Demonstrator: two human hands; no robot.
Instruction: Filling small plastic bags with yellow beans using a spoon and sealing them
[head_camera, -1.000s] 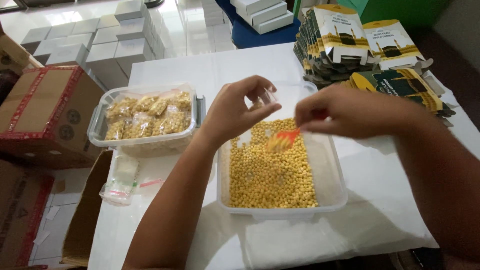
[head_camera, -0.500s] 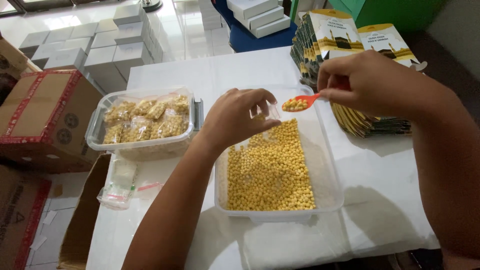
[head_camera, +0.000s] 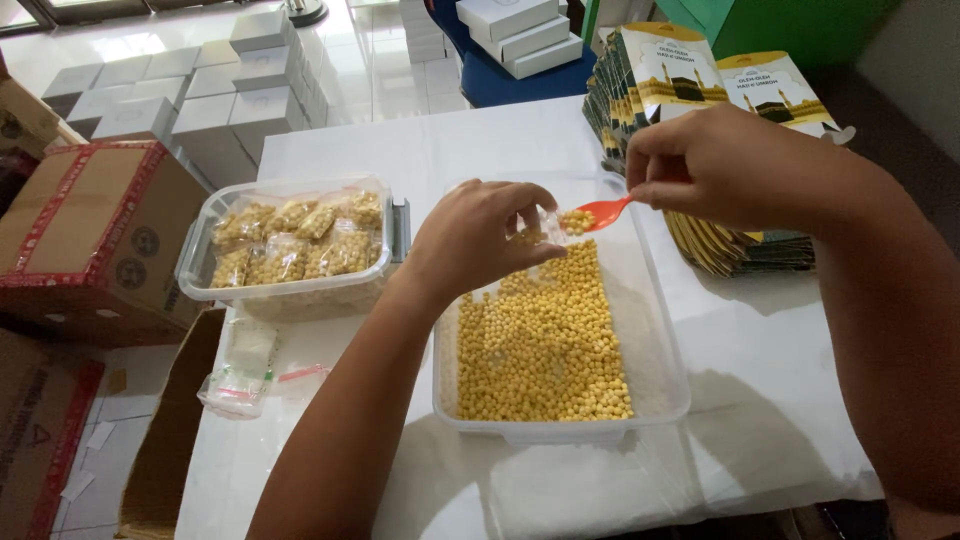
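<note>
Left hand (head_camera: 470, 240) is pinching a flimsy clear baggie (head_camera: 548, 226) open over the tub (head_camera: 660, 400) — right hand (head_camera: 720, 165) is gripping an orange spoon (head_camera: 606, 211) of light, roll-prone yellow pellets (head_camera: 540, 340).

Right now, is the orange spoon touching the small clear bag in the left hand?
Touching. In the head view the loaded orange spoon has its tip at the mouth of the small clear bag, pinched by the left hand, with no gap visible.

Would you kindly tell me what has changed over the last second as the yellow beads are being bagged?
The right hand lifted the orange spoon, loaded with beads, out of the tub and brought it to the small clear bag pinched in the left hand. The left hand kept its place above the tub. The box of filled bags stayed put.
</note>
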